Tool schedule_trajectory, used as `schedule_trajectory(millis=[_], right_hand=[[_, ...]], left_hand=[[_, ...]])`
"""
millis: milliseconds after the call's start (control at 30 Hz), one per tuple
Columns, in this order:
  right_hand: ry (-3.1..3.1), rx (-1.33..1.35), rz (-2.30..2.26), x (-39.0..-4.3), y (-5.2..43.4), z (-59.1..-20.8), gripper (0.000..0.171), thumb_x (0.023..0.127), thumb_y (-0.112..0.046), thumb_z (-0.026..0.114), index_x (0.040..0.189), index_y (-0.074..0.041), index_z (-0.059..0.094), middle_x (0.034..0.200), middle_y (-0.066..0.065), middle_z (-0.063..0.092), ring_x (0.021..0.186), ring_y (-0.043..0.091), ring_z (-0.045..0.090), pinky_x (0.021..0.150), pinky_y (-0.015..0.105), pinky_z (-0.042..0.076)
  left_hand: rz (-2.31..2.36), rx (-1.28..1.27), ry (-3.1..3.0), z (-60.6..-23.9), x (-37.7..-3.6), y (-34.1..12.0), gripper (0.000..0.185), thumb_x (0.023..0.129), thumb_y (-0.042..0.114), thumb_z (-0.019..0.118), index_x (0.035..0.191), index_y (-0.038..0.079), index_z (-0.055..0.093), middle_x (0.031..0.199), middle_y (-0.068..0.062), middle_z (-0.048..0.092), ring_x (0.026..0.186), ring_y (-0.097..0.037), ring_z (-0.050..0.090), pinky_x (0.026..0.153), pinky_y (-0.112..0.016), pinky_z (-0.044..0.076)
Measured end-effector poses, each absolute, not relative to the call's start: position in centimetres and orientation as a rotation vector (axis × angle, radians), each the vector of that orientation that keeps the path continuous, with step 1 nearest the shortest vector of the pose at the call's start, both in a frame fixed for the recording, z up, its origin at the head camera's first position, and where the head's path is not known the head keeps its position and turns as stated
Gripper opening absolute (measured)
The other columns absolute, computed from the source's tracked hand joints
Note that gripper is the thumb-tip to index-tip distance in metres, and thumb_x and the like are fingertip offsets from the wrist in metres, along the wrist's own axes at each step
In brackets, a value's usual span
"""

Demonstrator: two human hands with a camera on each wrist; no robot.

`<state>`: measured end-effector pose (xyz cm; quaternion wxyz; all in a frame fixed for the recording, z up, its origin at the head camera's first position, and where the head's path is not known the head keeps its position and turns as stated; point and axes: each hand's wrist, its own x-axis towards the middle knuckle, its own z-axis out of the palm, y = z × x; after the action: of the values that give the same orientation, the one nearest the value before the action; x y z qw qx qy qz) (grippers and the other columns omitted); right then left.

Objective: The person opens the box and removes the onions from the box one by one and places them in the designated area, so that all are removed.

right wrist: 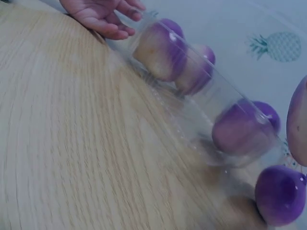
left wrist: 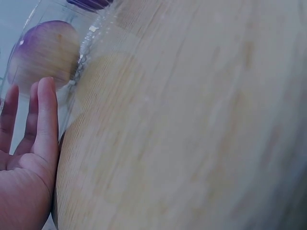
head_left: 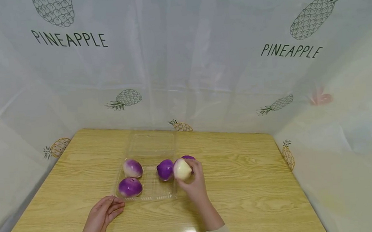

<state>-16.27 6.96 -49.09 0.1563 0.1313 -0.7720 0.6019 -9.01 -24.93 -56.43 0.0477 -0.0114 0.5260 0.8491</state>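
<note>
The turnip (head_left: pixel 182 169) in the right hand (head_left: pixel 193 180) is round, mostly cream-white on the side facing the head camera, with purple toward its top. The fingers curl around it from the right and grasp it just above the right edge of the tray (head_left: pixel 153 198), a shallow clear plastic clamshell whose open lid (head_left: pixel 151 143) lies flat on the far side.

Three more turnips sit in the tray: one at the near left (head_left: pixel 130 187), deep purple; one at the far left (head_left: pixel 132 168), purple and white; and one at the right (head_left: pixel 165 170), purple, just left of the held one. A fifth turnip (head_left: pixel 188 157), only partly seen, lies on the table (head_left: pixel 253 184) behind the right hand, outside the tray's right edge; the right wrist view shows it (right wrist: pixel 280 194) resting on the wood.

The tray's middle, between the left pair and the right turnip, is free. The table runs wide to the right and near side of the tray; its far and side edges meet a plastic sheet (head_left: pixel 180 56) printed with pineapples.

The left hand (head_left: pixel 103 212) lies flat on the table, fingers straight and relaxed, holding nothing, its fingertips (left wrist: pixel 46 91) at the tray's near left corner, close to the near-left turnip (left wrist: pixel 45 55). The held turnip is well apart from the left hand, across the tray's width.
</note>
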Motion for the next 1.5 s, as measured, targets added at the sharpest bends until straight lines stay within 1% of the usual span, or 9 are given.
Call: schedule_trajectory(millis=[167,300,467,700,867,967,1233,1300,1500], right_hand=[[-2.197,0.295,1.708,-15.8,8.0,-48.3,0.063,0.069,0.009,0.079,0.127,0.005,0.055,0.129,0.018,0.047,0.117,0.031,0.050,0.100,0.046,0.045],[-2.191,0.233,1.695,-16.1,8.9,-49.5,0.064,0.070,0.008,0.079,0.128,0.003,0.055,0.130,0.016,0.046,0.118,0.030,0.049,0.098,0.046,0.045],[-2.165,0.214,1.652,-16.1,9.7,-50.0,0.062,0.070,0.008,0.079,0.127,0.005,0.054,0.129,0.020,0.046,0.116,0.034,0.049,0.094,0.047,0.046],[-2.174,0.006,1.653,-17.8,11.4,-53.5,0.063,0.072,0.004,0.082,0.129,-0.007,0.057,0.131,0.011,0.045,0.118,0.027,0.048,0.098,0.046,0.044],[-2.174,-0.087,1.688,-18.2,12.2,-54.0,0.063,0.073,-0.001,0.081,0.131,-0.007,0.056,0.131,0.011,0.045,0.117,0.030,0.048,0.098,0.049,0.043],[-2.173,-0.143,1.714,-18.3,12.6,-54.2,0.062,0.074,-0.003,0.081,0.131,-0.007,0.056,0.131,0.011,0.045,0.117,0.030,0.047,0.098,0.047,0.042],[-2.179,-0.216,1.697,-18.1,13.2,-54.7,0.060,0.075,-0.004,0.081,0.129,-0.003,0.057,0.128,0.013,0.045,0.110,0.029,0.049,0.087,0.035,0.046],[-2.181,-0.231,1.704,-18.1,13.3,-54.9,0.060,0.075,-0.005,0.082,0.129,-0.003,0.057,0.127,0.013,0.045,0.108,0.030,0.050,0.087,0.036,0.047],[-2.207,-0.276,1.692,-18.6,13.7,-55.3,0.060,0.073,-0.007,0.086,0.127,-0.003,0.059,0.126,0.014,0.045,0.114,0.033,0.047,0.095,0.048,0.046]], left_hand=[[2.597,-0.013,1.587,-56.3,-9.0,-25.1,0.026,0.107,0.016,0.042,0.105,0.006,0.066,0.103,-0.006,0.069,0.098,-0.020,0.067,0.089,-0.034,0.056],[2.592,-0.026,1.589,-56.4,-9.0,-25.1,0.025,0.107,0.016,0.043,0.105,0.007,0.066,0.103,-0.006,0.070,0.098,-0.020,0.067,0.089,-0.033,0.056],[2.590,-0.021,1.590,-56.5,-8.9,-25.1,0.025,0.107,0.016,0.043,0.105,0.007,0.066,0.104,-0.006,0.070,0.098,-0.020,0.067,0.089,-0.033,0.056],[2.591,-0.045,1.592,-56.4,-9.1,-25.0,0.025,0.107,0.017,0.044,0.103,0.007,0.067,0.102,-0.005,0.070,0.097,-0.020,0.067,0.088,-0.033,0.057],[2.594,-0.053,1.598,-56.4,-9.2,-25.0,0.025,0.106,0.017,0.044,0.102,0.007,0.067,0.102,-0.005,0.070,0.097,-0.019,0.067,0.088,-0.033,0.057],[2.595,-0.048,1.595,-56.5,-9.2,-25.0,0.025,0.106,0.017,0.044,0.102,0.008,0.067,0.102,-0.005,0.070,0.097,-0.019,0.067,0.088,-0.032,0.057],[2.610,-0.011,1.573,-56.5,-9.2,-25.0,0.027,0.107,0.015,0.042,0.103,0.007,0.067,0.103,-0.006,0.070,0.098,-0.020,0.067,0.088,-0.033,0.057],[2.604,-0.019,1.581,-56.5,-9.3,-25.0,0.026,0.107,0.016,0.042,0.103,0.006,0.067,0.103,-0.006,0.070,0.097,-0.020,0.067,0.088,-0.033,0.057],[2.602,-0.031,1.587,-56.4,-9.2,-25.0,0.025,0.107,0.016,0.043,0.103,0.008,0.067,0.102,-0.005,0.070,0.097,-0.019,0.068,0.088,-0.033,0.057]])
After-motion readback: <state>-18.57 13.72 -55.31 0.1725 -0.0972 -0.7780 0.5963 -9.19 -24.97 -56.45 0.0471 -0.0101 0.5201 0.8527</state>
